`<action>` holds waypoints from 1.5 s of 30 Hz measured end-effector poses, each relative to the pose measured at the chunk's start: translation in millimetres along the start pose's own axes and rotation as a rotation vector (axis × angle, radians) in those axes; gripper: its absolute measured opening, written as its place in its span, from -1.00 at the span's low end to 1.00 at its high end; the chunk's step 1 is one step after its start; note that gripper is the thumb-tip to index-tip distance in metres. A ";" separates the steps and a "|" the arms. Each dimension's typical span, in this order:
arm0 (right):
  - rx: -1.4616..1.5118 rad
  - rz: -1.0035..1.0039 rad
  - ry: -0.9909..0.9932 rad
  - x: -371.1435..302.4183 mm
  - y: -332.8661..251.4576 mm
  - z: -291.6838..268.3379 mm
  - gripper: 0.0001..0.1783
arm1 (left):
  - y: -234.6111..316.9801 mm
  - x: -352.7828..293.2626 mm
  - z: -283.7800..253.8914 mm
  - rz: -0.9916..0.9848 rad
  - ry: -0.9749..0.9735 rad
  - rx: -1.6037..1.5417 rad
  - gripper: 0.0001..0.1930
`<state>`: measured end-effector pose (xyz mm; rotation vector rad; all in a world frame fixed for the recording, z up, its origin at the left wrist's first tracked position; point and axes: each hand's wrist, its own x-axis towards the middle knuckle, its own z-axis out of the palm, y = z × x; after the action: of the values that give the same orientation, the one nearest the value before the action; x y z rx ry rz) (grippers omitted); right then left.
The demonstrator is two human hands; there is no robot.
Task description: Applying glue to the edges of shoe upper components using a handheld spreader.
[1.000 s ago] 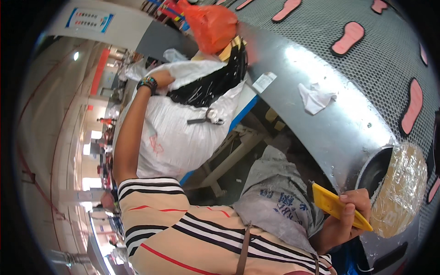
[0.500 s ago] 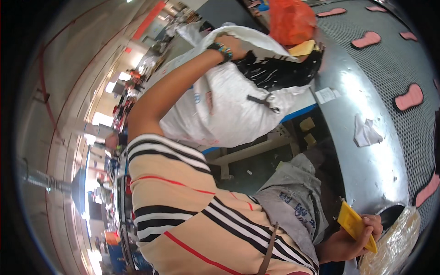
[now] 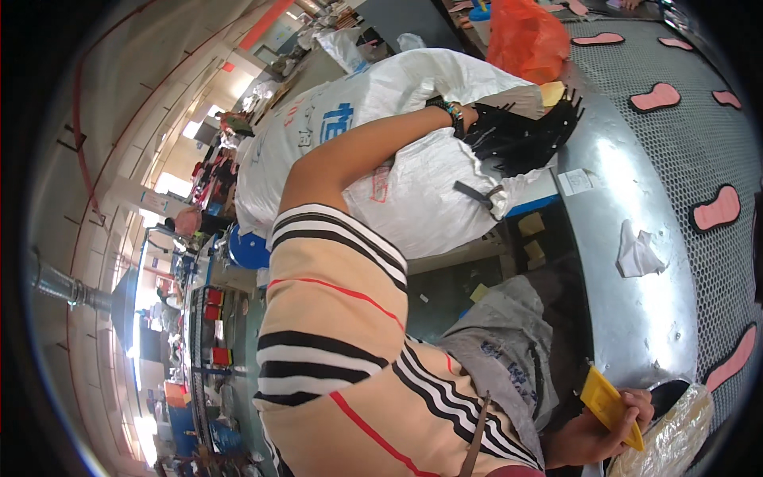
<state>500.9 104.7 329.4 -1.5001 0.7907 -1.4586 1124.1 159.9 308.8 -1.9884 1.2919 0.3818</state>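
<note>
My left hand (image 3: 470,119), with a beaded band at the wrist, reaches far out into a bundle of thin black pieces (image 3: 528,135) that lies on top of a big white sack (image 3: 397,167). Its fingers are buried in the bundle and seem closed on it. Low at the right, my right hand (image 3: 604,429) grips a yellow plastic scraper (image 3: 608,404) just above a crinkled clear plastic bag (image 3: 671,437) next to a dark round opening. My striped shirt and grey trousers fill the lower middle.
A shiny metal table edge (image 3: 628,318) runs beside a grey mesh belt (image 3: 683,143) carrying several pink sole-shaped cutouts (image 3: 715,211). A crumpled white tissue (image 3: 640,250) lies on the metal. An orange bag (image 3: 528,36) sits beyond the sack. Other people work far off at the left.
The view has swung, so the sack and my left arm now sit higher and nearer the middle. The black bundle now fans out toward the table edge. My right hand keeps the scraper.
</note>
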 end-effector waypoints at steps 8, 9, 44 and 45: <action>0.303 0.333 0.073 7.5 -25.1 -1.7 -0.73 | 102.0 -19.9 -143.1 -0.018 0.358 -0.134 -0.64; 0.308 0.340 0.058 4.8 -28.3 -8.8 -0.73 | 115.7 -14.9 -157.1 -0.072 0.356 -0.118 -0.63; 0.482 0.407 0.364 -30.1 -53.4 -40.0 -0.80 | 100.5 197.6 -156.2 0.297 0.505 -0.447 -0.62; 0.461 0.367 0.349 -26.5 -46.9 -39.9 -0.80 | 109.2 182.5 -174.5 0.256 0.579 -0.420 -0.64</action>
<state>452.6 141.8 357.4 -0.7228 0.8120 -1.5043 1087.2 -110.9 277.4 -2.3930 1.9705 0.2101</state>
